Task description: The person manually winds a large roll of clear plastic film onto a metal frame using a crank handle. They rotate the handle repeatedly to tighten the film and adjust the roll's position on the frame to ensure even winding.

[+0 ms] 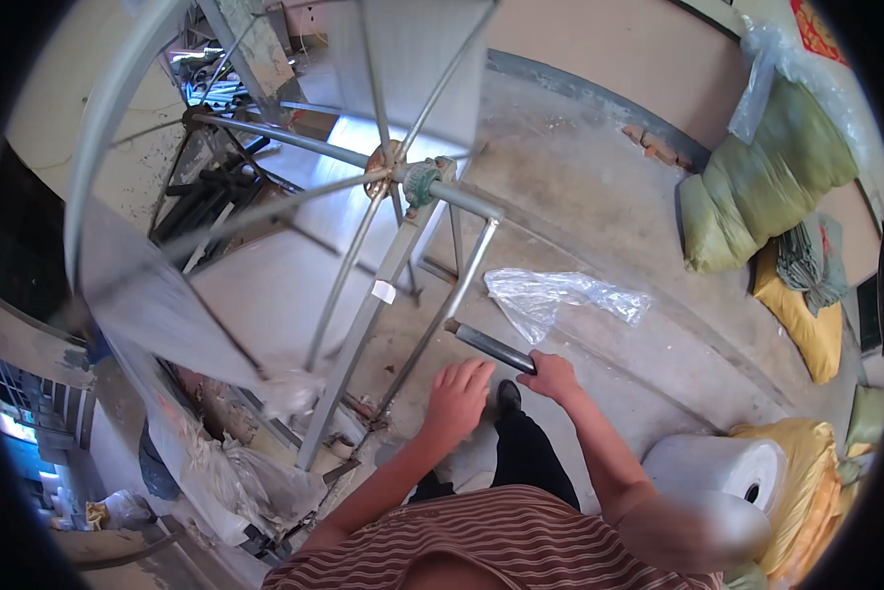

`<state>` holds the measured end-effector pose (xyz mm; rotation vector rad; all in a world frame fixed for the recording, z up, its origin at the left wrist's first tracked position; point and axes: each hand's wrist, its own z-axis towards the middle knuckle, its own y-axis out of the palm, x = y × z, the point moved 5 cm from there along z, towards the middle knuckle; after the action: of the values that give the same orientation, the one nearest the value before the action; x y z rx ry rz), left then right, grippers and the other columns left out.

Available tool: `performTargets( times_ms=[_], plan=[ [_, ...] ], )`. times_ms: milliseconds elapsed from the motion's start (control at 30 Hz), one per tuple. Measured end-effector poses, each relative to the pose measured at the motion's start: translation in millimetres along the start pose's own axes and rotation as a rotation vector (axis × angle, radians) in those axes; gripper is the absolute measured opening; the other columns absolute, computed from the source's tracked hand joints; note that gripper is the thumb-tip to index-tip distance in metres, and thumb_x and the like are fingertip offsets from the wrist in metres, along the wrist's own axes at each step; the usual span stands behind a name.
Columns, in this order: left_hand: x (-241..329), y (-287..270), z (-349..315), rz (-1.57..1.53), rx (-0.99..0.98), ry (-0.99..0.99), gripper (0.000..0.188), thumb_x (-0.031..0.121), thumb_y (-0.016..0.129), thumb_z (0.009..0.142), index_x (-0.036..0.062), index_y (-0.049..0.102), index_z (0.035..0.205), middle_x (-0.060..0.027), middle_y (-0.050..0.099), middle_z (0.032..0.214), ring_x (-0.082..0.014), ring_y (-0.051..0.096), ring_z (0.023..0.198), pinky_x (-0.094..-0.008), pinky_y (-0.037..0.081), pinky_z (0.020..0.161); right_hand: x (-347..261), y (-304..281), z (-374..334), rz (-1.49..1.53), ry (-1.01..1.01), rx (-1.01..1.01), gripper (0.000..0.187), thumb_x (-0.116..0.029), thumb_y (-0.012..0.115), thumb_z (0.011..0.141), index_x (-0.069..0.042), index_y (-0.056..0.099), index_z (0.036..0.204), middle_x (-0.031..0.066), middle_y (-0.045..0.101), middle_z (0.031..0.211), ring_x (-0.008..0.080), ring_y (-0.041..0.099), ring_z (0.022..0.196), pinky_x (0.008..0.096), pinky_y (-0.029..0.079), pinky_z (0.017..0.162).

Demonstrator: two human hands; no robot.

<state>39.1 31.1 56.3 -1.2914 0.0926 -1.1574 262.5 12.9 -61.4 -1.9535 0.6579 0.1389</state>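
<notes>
My right hand (552, 378) is wrapped round the end of a dark crank handle (496, 348). A bent metal crank arm (473, 265) joins this handle to the axle of a large spoked reel. The hub (387, 165) of the reel sits beside a green bearing block (421, 184) on a slanted metal post (363, 320). Translucent plastic film (156, 285) lies round the reel, blurred as if turning. Just left of the handle, apart from it, my left hand (458, 395) hovers with loosely bent fingers and nothing visible in it.
Crumpled clear plastic (565, 297) lies on the concrete floor beyond my hands. Stuffed green sacks (766, 177) and a yellow sack (801, 305) lean along the right wall. Near my right elbow stands a white roll (712, 467). Loose bricks (658, 147) lie by the far wall.
</notes>
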Motion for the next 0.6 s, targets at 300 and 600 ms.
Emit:
performTargets(
  times_ms=[300,600],
  plan=[
    [32,-3,76,0.426,0.232,0.473,0.067,0.015,0.070,0.090,0.0121,0.042,0.151,-0.0093,0.042,0.155,-0.0300,0.040,0.146,-0.0600,0.029,0.119,-78,-168,-187,0.148,-0.340,0.862,0.035,-0.009,0.074,0.081,-0.004,0.067,0.115,0.0189,0.070,0.113,0.0385,0.065,0.107,0.0450,0.051,0.094],
    [82,-9,303,0.328,0.363,0.590,0.086,0.031,0.083,0.079,0.0161,0.037,0.151,-0.0090,0.043,0.143,-0.0285,0.039,0.142,-0.0582,0.023,0.123,66,-43,-282,0.075,0.196,0.833,0.037,0.000,0.070,0.080,-0.002,0.064,0.116,0.0192,0.065,0.109,0.0418,0.058,0.102,0.0479,0.047,0.091]
  ],
)
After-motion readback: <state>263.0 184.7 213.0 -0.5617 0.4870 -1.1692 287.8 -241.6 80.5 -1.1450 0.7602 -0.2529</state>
